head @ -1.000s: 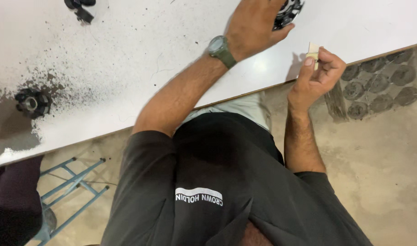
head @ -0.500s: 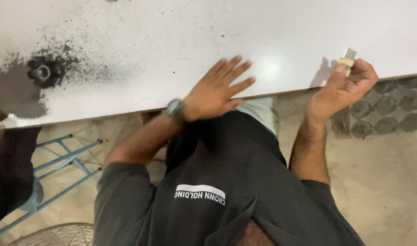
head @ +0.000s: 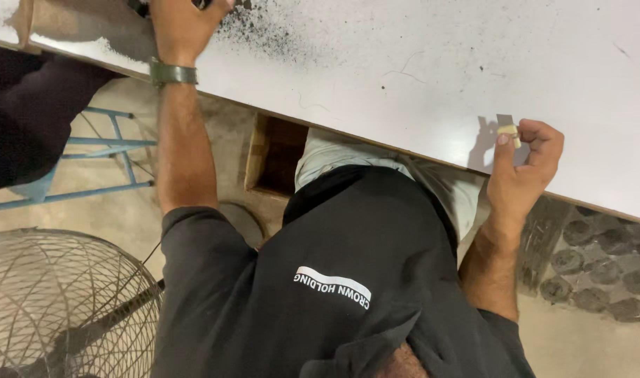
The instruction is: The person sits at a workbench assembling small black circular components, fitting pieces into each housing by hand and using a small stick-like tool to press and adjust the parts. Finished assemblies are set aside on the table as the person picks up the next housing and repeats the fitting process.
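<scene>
White table [head: 418, 63]: right grip [head: 519, 164] pinches small tan piece [head: 508, 131]; left grip [head: 183, 21] unclear.

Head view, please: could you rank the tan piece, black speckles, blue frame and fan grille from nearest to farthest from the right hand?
1. tan piece, pinched in the right hand.
2. black speckles, up-left on the table.
3. blue frame, far left on the floor.
4. fan grille, bottom-left corner.
</scene>
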`<move>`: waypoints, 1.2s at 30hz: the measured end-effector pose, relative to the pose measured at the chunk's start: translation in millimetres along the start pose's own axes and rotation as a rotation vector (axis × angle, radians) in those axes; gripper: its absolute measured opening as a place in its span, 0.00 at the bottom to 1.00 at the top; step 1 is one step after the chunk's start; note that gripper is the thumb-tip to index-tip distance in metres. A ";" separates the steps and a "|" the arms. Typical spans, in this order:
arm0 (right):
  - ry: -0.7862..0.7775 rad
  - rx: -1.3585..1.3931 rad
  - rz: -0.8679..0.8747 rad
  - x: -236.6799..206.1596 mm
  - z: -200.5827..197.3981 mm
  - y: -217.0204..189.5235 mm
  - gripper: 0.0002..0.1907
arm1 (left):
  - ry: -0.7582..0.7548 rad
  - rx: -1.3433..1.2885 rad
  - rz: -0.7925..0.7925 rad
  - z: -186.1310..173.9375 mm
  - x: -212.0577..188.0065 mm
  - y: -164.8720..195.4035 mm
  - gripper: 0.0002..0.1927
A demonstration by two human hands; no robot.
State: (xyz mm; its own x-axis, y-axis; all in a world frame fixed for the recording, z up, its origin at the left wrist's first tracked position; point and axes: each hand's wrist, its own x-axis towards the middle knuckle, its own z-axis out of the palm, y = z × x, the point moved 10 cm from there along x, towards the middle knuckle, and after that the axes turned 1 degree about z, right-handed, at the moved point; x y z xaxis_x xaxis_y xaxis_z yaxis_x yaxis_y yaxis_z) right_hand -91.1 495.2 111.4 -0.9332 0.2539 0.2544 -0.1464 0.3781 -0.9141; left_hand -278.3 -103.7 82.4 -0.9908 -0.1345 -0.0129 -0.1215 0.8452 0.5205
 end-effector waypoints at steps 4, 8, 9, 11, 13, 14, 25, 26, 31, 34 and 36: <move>0.051 0.061 -0.013 -8.5 -15.1 3.6 0.12 | 0.338 0.357 0.438 22.2 -37.2 76.4 0.48; 0.028 0.077 -0.019 -15.0 -9.0 6.2 0.11 | 0.176 0.075 0.590 59.8 -95.2 117.7 0.49; 0.023 0.073 -0.017 -14.1 -7.9 5.7 0.11 | 0.229 0.096 0.598 58.5 -102.5 132.4 0.52; 0.017 0.062 0.007 -13.7 -5.7 5.4 0.11 | 0.332 0.146 0.601 50.7 -118.5 161.4 0.60; 0.027 0.051 -0.015 -14.7 -2.9 0.2 0.11 | 0.081 0.059 0.529 83.0 -127.9 192.4 0.56; 0.035 0.043 -0.026 -15.9 -2.3 -2.4 0.11 | -0.046 0.014 0.495 94.2 -131.6 202.4 0.54; 0.069 0.152 0.019 -36.7 11.3 -13.0 0.13 | -0.397 -0.240 0.880 93.5 -170.0 287.1 0.60; 0.057 0.159 0.022 -37.7 18.2 -16.4 0.13 | -0.414 -0.201 0.853 102.8 -174.2 291.7 0.61; -0.003 -0.092 -0.160 -34.0 52.0 -54.6 0.13 | -0.236 -0.231 0.952 101.3 -193.9 313.4 0.54; -0.048 -0.084 -0.181 -27.6 63.3 -67.3 0.13 | -0.104 -0.282 0.975 91.5 -200.1 318.0 0.35; -0.067 -0.131 -0.219 -27.8 69.4 -77.1 0.14 | -0.094 -0.282 0.924 96.5 -199.1 319.3 0.23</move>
State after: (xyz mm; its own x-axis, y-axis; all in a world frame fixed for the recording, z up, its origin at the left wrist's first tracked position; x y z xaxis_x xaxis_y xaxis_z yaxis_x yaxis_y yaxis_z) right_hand -76.6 397.2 152.9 -0.9043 0.0954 0.4162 -0.3076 0.5305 -0.7899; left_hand -125.5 242.8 168.8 -0.6907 0.5723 0.4421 0.7135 0.4400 0.5452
